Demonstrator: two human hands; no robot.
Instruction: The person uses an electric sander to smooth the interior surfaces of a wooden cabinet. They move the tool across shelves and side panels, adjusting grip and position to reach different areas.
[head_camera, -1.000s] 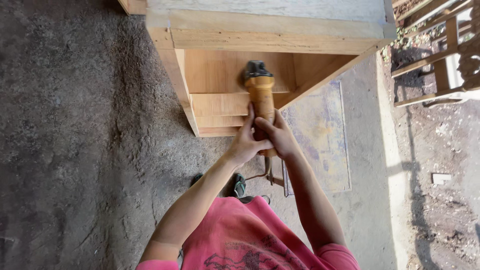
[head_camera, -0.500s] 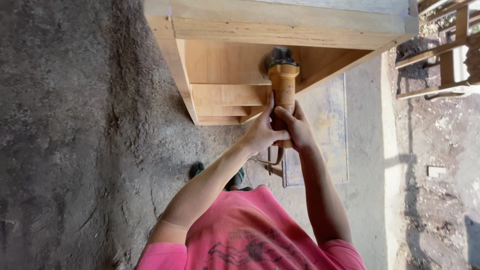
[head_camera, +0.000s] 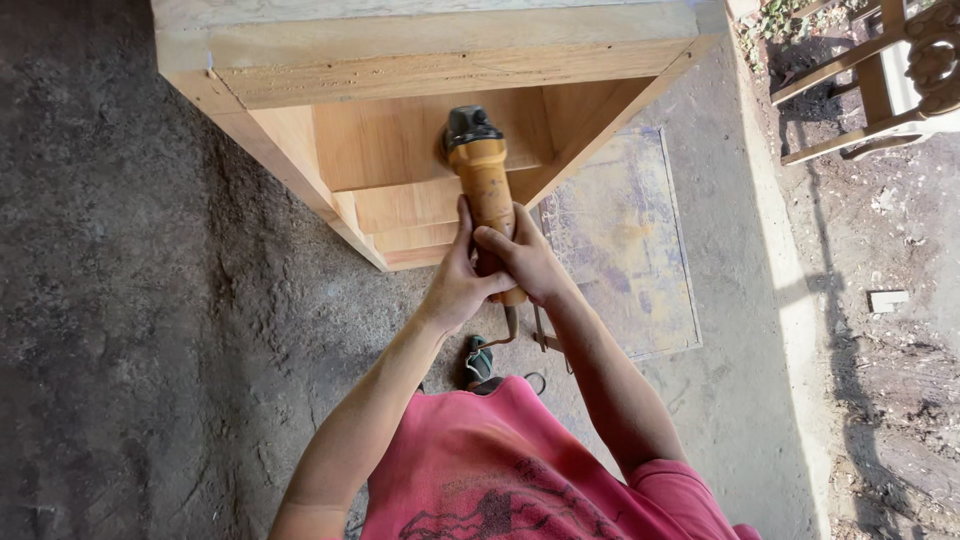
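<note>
Both my hands grip a dust-covered orange angle grinder by its body. My left hand wraps the rear of the handle from the left, and my right hand closes over it from the right. The grinder's dark head presses against the inner panel of a bare wooden cabinet. Its cord hangs down below my hands. The disc itself is hidden behind the head.
A flat stained board lies on the concrete floor to the right of the cabinet. Wooden chair frames stand at the upper right on sunlit dirt. My foot in a sandal shows below the grinder.
The grinder and both hands have shifted slightly across the cabinet's inner panel, and the view has moved with them. The grip is unchanged.
</note>
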